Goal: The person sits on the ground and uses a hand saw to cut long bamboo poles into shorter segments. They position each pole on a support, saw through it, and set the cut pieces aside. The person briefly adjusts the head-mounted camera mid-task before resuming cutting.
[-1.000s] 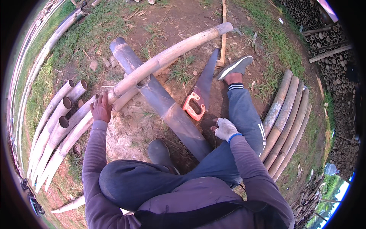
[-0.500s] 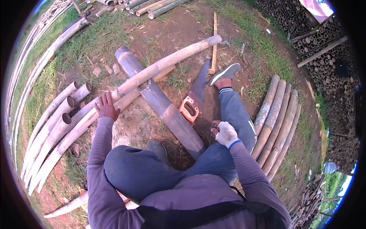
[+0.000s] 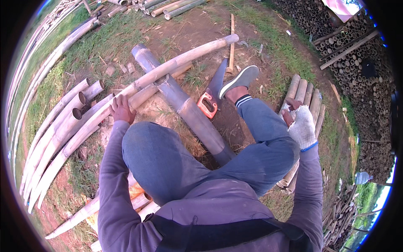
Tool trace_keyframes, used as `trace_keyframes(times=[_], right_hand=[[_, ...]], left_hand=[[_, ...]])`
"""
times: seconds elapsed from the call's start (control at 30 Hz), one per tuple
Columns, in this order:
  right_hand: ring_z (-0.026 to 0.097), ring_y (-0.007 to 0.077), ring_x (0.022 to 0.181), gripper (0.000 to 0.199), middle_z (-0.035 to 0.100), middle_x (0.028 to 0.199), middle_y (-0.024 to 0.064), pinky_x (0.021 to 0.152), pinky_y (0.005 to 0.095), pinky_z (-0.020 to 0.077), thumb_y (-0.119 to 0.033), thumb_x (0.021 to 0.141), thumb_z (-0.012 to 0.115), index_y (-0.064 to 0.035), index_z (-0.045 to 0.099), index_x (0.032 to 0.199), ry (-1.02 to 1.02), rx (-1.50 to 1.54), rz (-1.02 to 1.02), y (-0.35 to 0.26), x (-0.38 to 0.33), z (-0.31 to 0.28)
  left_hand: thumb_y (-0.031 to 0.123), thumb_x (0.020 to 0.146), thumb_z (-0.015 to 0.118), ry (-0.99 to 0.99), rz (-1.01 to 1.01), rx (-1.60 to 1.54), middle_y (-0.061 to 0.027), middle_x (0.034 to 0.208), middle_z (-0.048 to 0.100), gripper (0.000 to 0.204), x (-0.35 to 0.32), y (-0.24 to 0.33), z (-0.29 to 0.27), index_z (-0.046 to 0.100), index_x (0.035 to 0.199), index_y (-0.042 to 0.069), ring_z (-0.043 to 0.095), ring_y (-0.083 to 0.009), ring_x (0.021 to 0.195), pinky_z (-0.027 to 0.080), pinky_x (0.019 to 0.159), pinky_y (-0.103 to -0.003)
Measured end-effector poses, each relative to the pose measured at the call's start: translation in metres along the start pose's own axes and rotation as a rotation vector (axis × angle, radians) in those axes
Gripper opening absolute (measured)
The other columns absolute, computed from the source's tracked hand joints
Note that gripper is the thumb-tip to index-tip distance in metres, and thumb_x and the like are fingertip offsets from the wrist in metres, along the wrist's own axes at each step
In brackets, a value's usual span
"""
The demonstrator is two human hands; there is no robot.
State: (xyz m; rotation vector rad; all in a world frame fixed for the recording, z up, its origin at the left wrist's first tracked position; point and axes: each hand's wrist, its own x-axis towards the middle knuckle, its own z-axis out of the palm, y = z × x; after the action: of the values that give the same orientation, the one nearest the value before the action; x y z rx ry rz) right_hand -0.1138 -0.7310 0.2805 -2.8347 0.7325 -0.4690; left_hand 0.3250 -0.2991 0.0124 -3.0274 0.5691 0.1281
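My bare left hand [image 3: 122, 109] grips a long pale bamboo pole [image 3: 161, 71], its fingers curled over the top. The pole lies slantwise across a thick dark bamboo log [image 3: 191, 111] on the ground. My right hand [image 3: 300, 126], in a whitish knit glove with bare fingertips, is out past my right knee. Its fingers are bent and a little apart, with nothing visible in them. Behind that hand is a row of bamboo poles [image 3: 302, 90]; whether it touches them I cannot tell. A handsaw [image 3: 208, 105] with an orange handle lies between the log and my shoe.
At the left, several cut bamboo poles [image 3: 63, 119] lie side by side. A flat wooden strip [image 3: 231, 42] extends beyond my shoe [image 3: 241, 80]. Stacked bamboo [image 3: 357, 63] forms a wall at far right, with a clear plastic bottle [image 3: 362, 177] below it.
My right hand has moved right, from beside my knee to the bamboo row. My right knee has swung outward. The left hand stays on the pole, which has barely shifted.
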Motion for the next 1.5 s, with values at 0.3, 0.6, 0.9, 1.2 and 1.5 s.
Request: trace_keyframes(times=[0.3,0.6,0.9,1.2,1.5], right_hand=[[0.073,0.0409,0.100,0.043,0.073,0.102,0.0253,0.089,0.0498,0.0585,-0.038,0.093,0.076,0.0006,0.074,0.111,-0.460,-0.141,-0.254,-0.026,0.043,0.053],[0.070,0.0407,0.118,0.052,0.074,0.122,0.0245,0.100,0.0480,0.0560,-0.037,0.093,0.076,-0.0035,0.069,0.132,-0.717,0.122,0.063,0.044,0.127,0.216],[0.070,0.0419,0.122,0.054,0.073,0.126,0.0283,0.105,0.0471,0.0545,-0.039,0.091,0.074,0.0016,0.071,0.127,-0.328,0.113,0.629,0.125,0.245,0.406],[0.072,0.0417,0.119,0.050,0.074,0.127,0.0260,0.104,0.0478,0.0558,-0.034,0.089,0.069,-0.0004,0.074,0.126,-0.211,0.162,0.959,0.140,0.311,0.456],[0.069,0.0200,0.065,0.040,0.070,0.082,0.0104,0.056,0.0334,0.0568,-0.010,0.094,0.062,0.0028,0.064,0.132,-0.046,0.925,0.869,0.224,0.277,0.361]], left_hand=[[0.037,0.084,0.083,0.171,0.110,-0.107,-0.0100,0.156,0.052,0.071,-0.012,0.001,-0.013,0.055,0.149,0.025,0.039,-0.0366,0.152,0.031,0.123,-0.063],[0.026,0.083,0.083,0.139,0.173,-0.278,-0.0134,0.143,0.062,0.066,-0.025,-0.047,-0.010,0.060,0.143,0.016,0.052,-0.0385,0.139,0.039,0.118,-0.054],[0.021,0.088,0.077,0.319,0.176,-0.309,-0.0239,0.157,0.049,0.066,-0.067,-0.042,0.024,0.055,0.149,0.007,0.044,-0.0463,0.146,0.033,0.121,-0.059],[0.012,0.088,0.076,0.176,-0.094,-0.314,-0.0232,0.157,0.049,0.063,-0.133,-0.083,0.055,0.056,0.147,0.006,0.046,-0.0446,0.146,0.036,0.122,-0.055],[0.010,0.089,0.076,0.218,-0.095,-0.411,-0.0234,0.150,0.055,0.057,-0.115,-0.062,0.066,0.058,0.143,0.006,0.051,-0.0438,0.141,0.039,0.119,-0.053]])
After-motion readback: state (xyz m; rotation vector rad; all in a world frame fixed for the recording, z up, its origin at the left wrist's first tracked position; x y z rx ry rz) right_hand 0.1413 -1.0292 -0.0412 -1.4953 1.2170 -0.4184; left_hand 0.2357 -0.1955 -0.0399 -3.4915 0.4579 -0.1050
